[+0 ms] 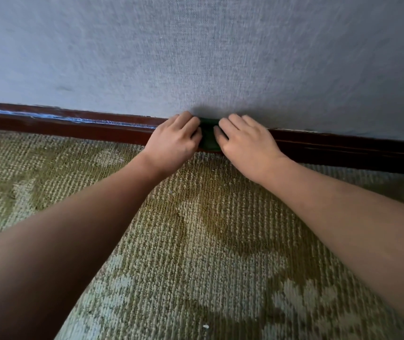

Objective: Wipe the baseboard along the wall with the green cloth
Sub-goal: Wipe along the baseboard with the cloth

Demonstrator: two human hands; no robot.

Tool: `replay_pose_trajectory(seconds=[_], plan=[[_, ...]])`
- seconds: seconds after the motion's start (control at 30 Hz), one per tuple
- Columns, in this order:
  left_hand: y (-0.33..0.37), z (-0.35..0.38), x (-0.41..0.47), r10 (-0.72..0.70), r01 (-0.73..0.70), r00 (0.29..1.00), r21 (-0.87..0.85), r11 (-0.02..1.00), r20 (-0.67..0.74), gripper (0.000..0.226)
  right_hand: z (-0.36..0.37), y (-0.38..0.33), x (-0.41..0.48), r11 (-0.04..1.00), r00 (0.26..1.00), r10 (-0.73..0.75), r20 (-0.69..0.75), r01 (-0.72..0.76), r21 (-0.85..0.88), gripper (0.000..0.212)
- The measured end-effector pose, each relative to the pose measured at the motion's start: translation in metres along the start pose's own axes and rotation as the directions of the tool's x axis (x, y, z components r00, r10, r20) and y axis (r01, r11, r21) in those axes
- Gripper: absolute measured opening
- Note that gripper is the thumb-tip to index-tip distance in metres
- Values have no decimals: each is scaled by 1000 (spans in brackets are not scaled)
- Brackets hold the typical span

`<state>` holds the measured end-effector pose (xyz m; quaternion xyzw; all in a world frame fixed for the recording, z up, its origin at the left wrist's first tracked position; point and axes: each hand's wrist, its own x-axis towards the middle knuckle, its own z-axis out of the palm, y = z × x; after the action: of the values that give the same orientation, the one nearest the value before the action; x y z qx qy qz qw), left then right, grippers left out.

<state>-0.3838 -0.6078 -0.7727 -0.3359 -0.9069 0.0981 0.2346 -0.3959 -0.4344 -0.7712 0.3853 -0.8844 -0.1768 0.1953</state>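
A dark red-brown baseboard [73, 126] runs along the foot of the grey-blue wall, from the left edge down to the right edge. A dark green cloth [209, 136] is pressed against it at the centre, mostly hidden between my hands. My left hand [174, 143] holds the cloth's left side, fingers curled over the top of the baseboard. My right hand [247, 146] covers the cloth's right side, fingers bent onto it. Pale streaks mark the top of the baseboard to the left.
The textured wall [220, 57] fills the upper half of the view. A green and cream patterned carpet [196, 241] covers the floor up to the baseboard. A small white speck [205, 326] lies on the carpet near the bottom.
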Motion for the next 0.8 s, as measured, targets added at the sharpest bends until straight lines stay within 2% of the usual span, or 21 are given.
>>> replay_pose_trajectory(seconds=[0.27, 0.33, 0.4, 0.53, 0.67, 0.77, 0.8], plan=[[-1, 18, -10, -10, 9, 1000, -83, 997, -20, 10, 10, -10, -1, 999, 997, -34, 69, 34, -1, 22], [-3, 17, -10, -30, 28, 999, -109, 994, -18, 10, 6, -9, 0, 998, 992, -65, 106, 67, -18, 27], [-3, 14, -9, -64, 62, 998, -137, 989, -9, 9, 6, -8, 5, 996, 980, -78, 186, 71, 45, 32], [2, 7, -6, -162, 172, 985, -193, 966, 66, 10, -4, -10, 13, 987, 965, -47, 257, 6, 159, 34], [12, 0, -17, -139, 166, 980, -196, 967, 143, 15, -12, -14, 5, 985, 962, -94, 255, 52, 165, 35], [18, -3, -23, -130, 152, 982, -173, 973, 136, 6, -16, -14, -3, 989, 964, -119, 238, 94, 116, 36], [18, -3, -21, -128, 144, 986, -156, 977, 110, 10, -17, -13, -5, 991, 968, -113, 226, 94, 92, 37]])
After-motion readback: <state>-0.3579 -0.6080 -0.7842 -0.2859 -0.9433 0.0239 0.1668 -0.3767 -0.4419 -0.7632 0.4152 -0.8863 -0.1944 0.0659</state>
